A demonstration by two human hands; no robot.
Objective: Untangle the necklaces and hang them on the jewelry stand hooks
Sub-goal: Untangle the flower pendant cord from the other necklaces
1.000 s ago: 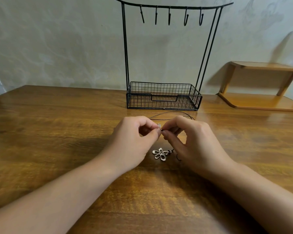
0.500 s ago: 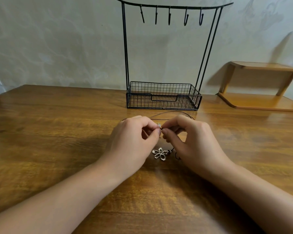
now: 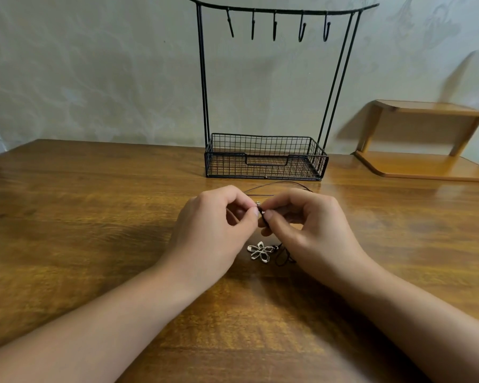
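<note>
We see both hands meeting above the middle of the wooden table (image 3: pixel 94 205), fingertips almost touching each other. The left hand (image 3: pixel 215 230) has its fingers curled, thumb and forefinger pinching the dark cord of the necklace (image 3: pixel 277 186) at a small metal piece that may be the clasp (image 3: pixel 258 203); it is too small for us to be sure. The right hand (image 3: pixel 310 233) mirrors it, thumb and forefinger pinched on the same cord just beside the left fingertips, its other fingers curled underneath. From that pinch point the thin cord runs away from us in a loop that lies on the table, between the hands and the jewelry stand (image 3: pixel 266 158). Nearer to us, below the fingertips and between the two hands, a pale flower-shaped pendant (image 3: pixel 259 251) rests flat on the table, with a small tangle of dark cord just to its right, partly hidden under the right hand. We cannot tell whether one necklace or more is in that tangle. The stand is a black wire frame with a mesh basket at its base, standing by the wall; five hooks (image 3: pixel 274 23) hang bare from its top bar. At the far right a small wooden shelf (image 3: pixel 426 164) sits on the table against the wall.
</note>
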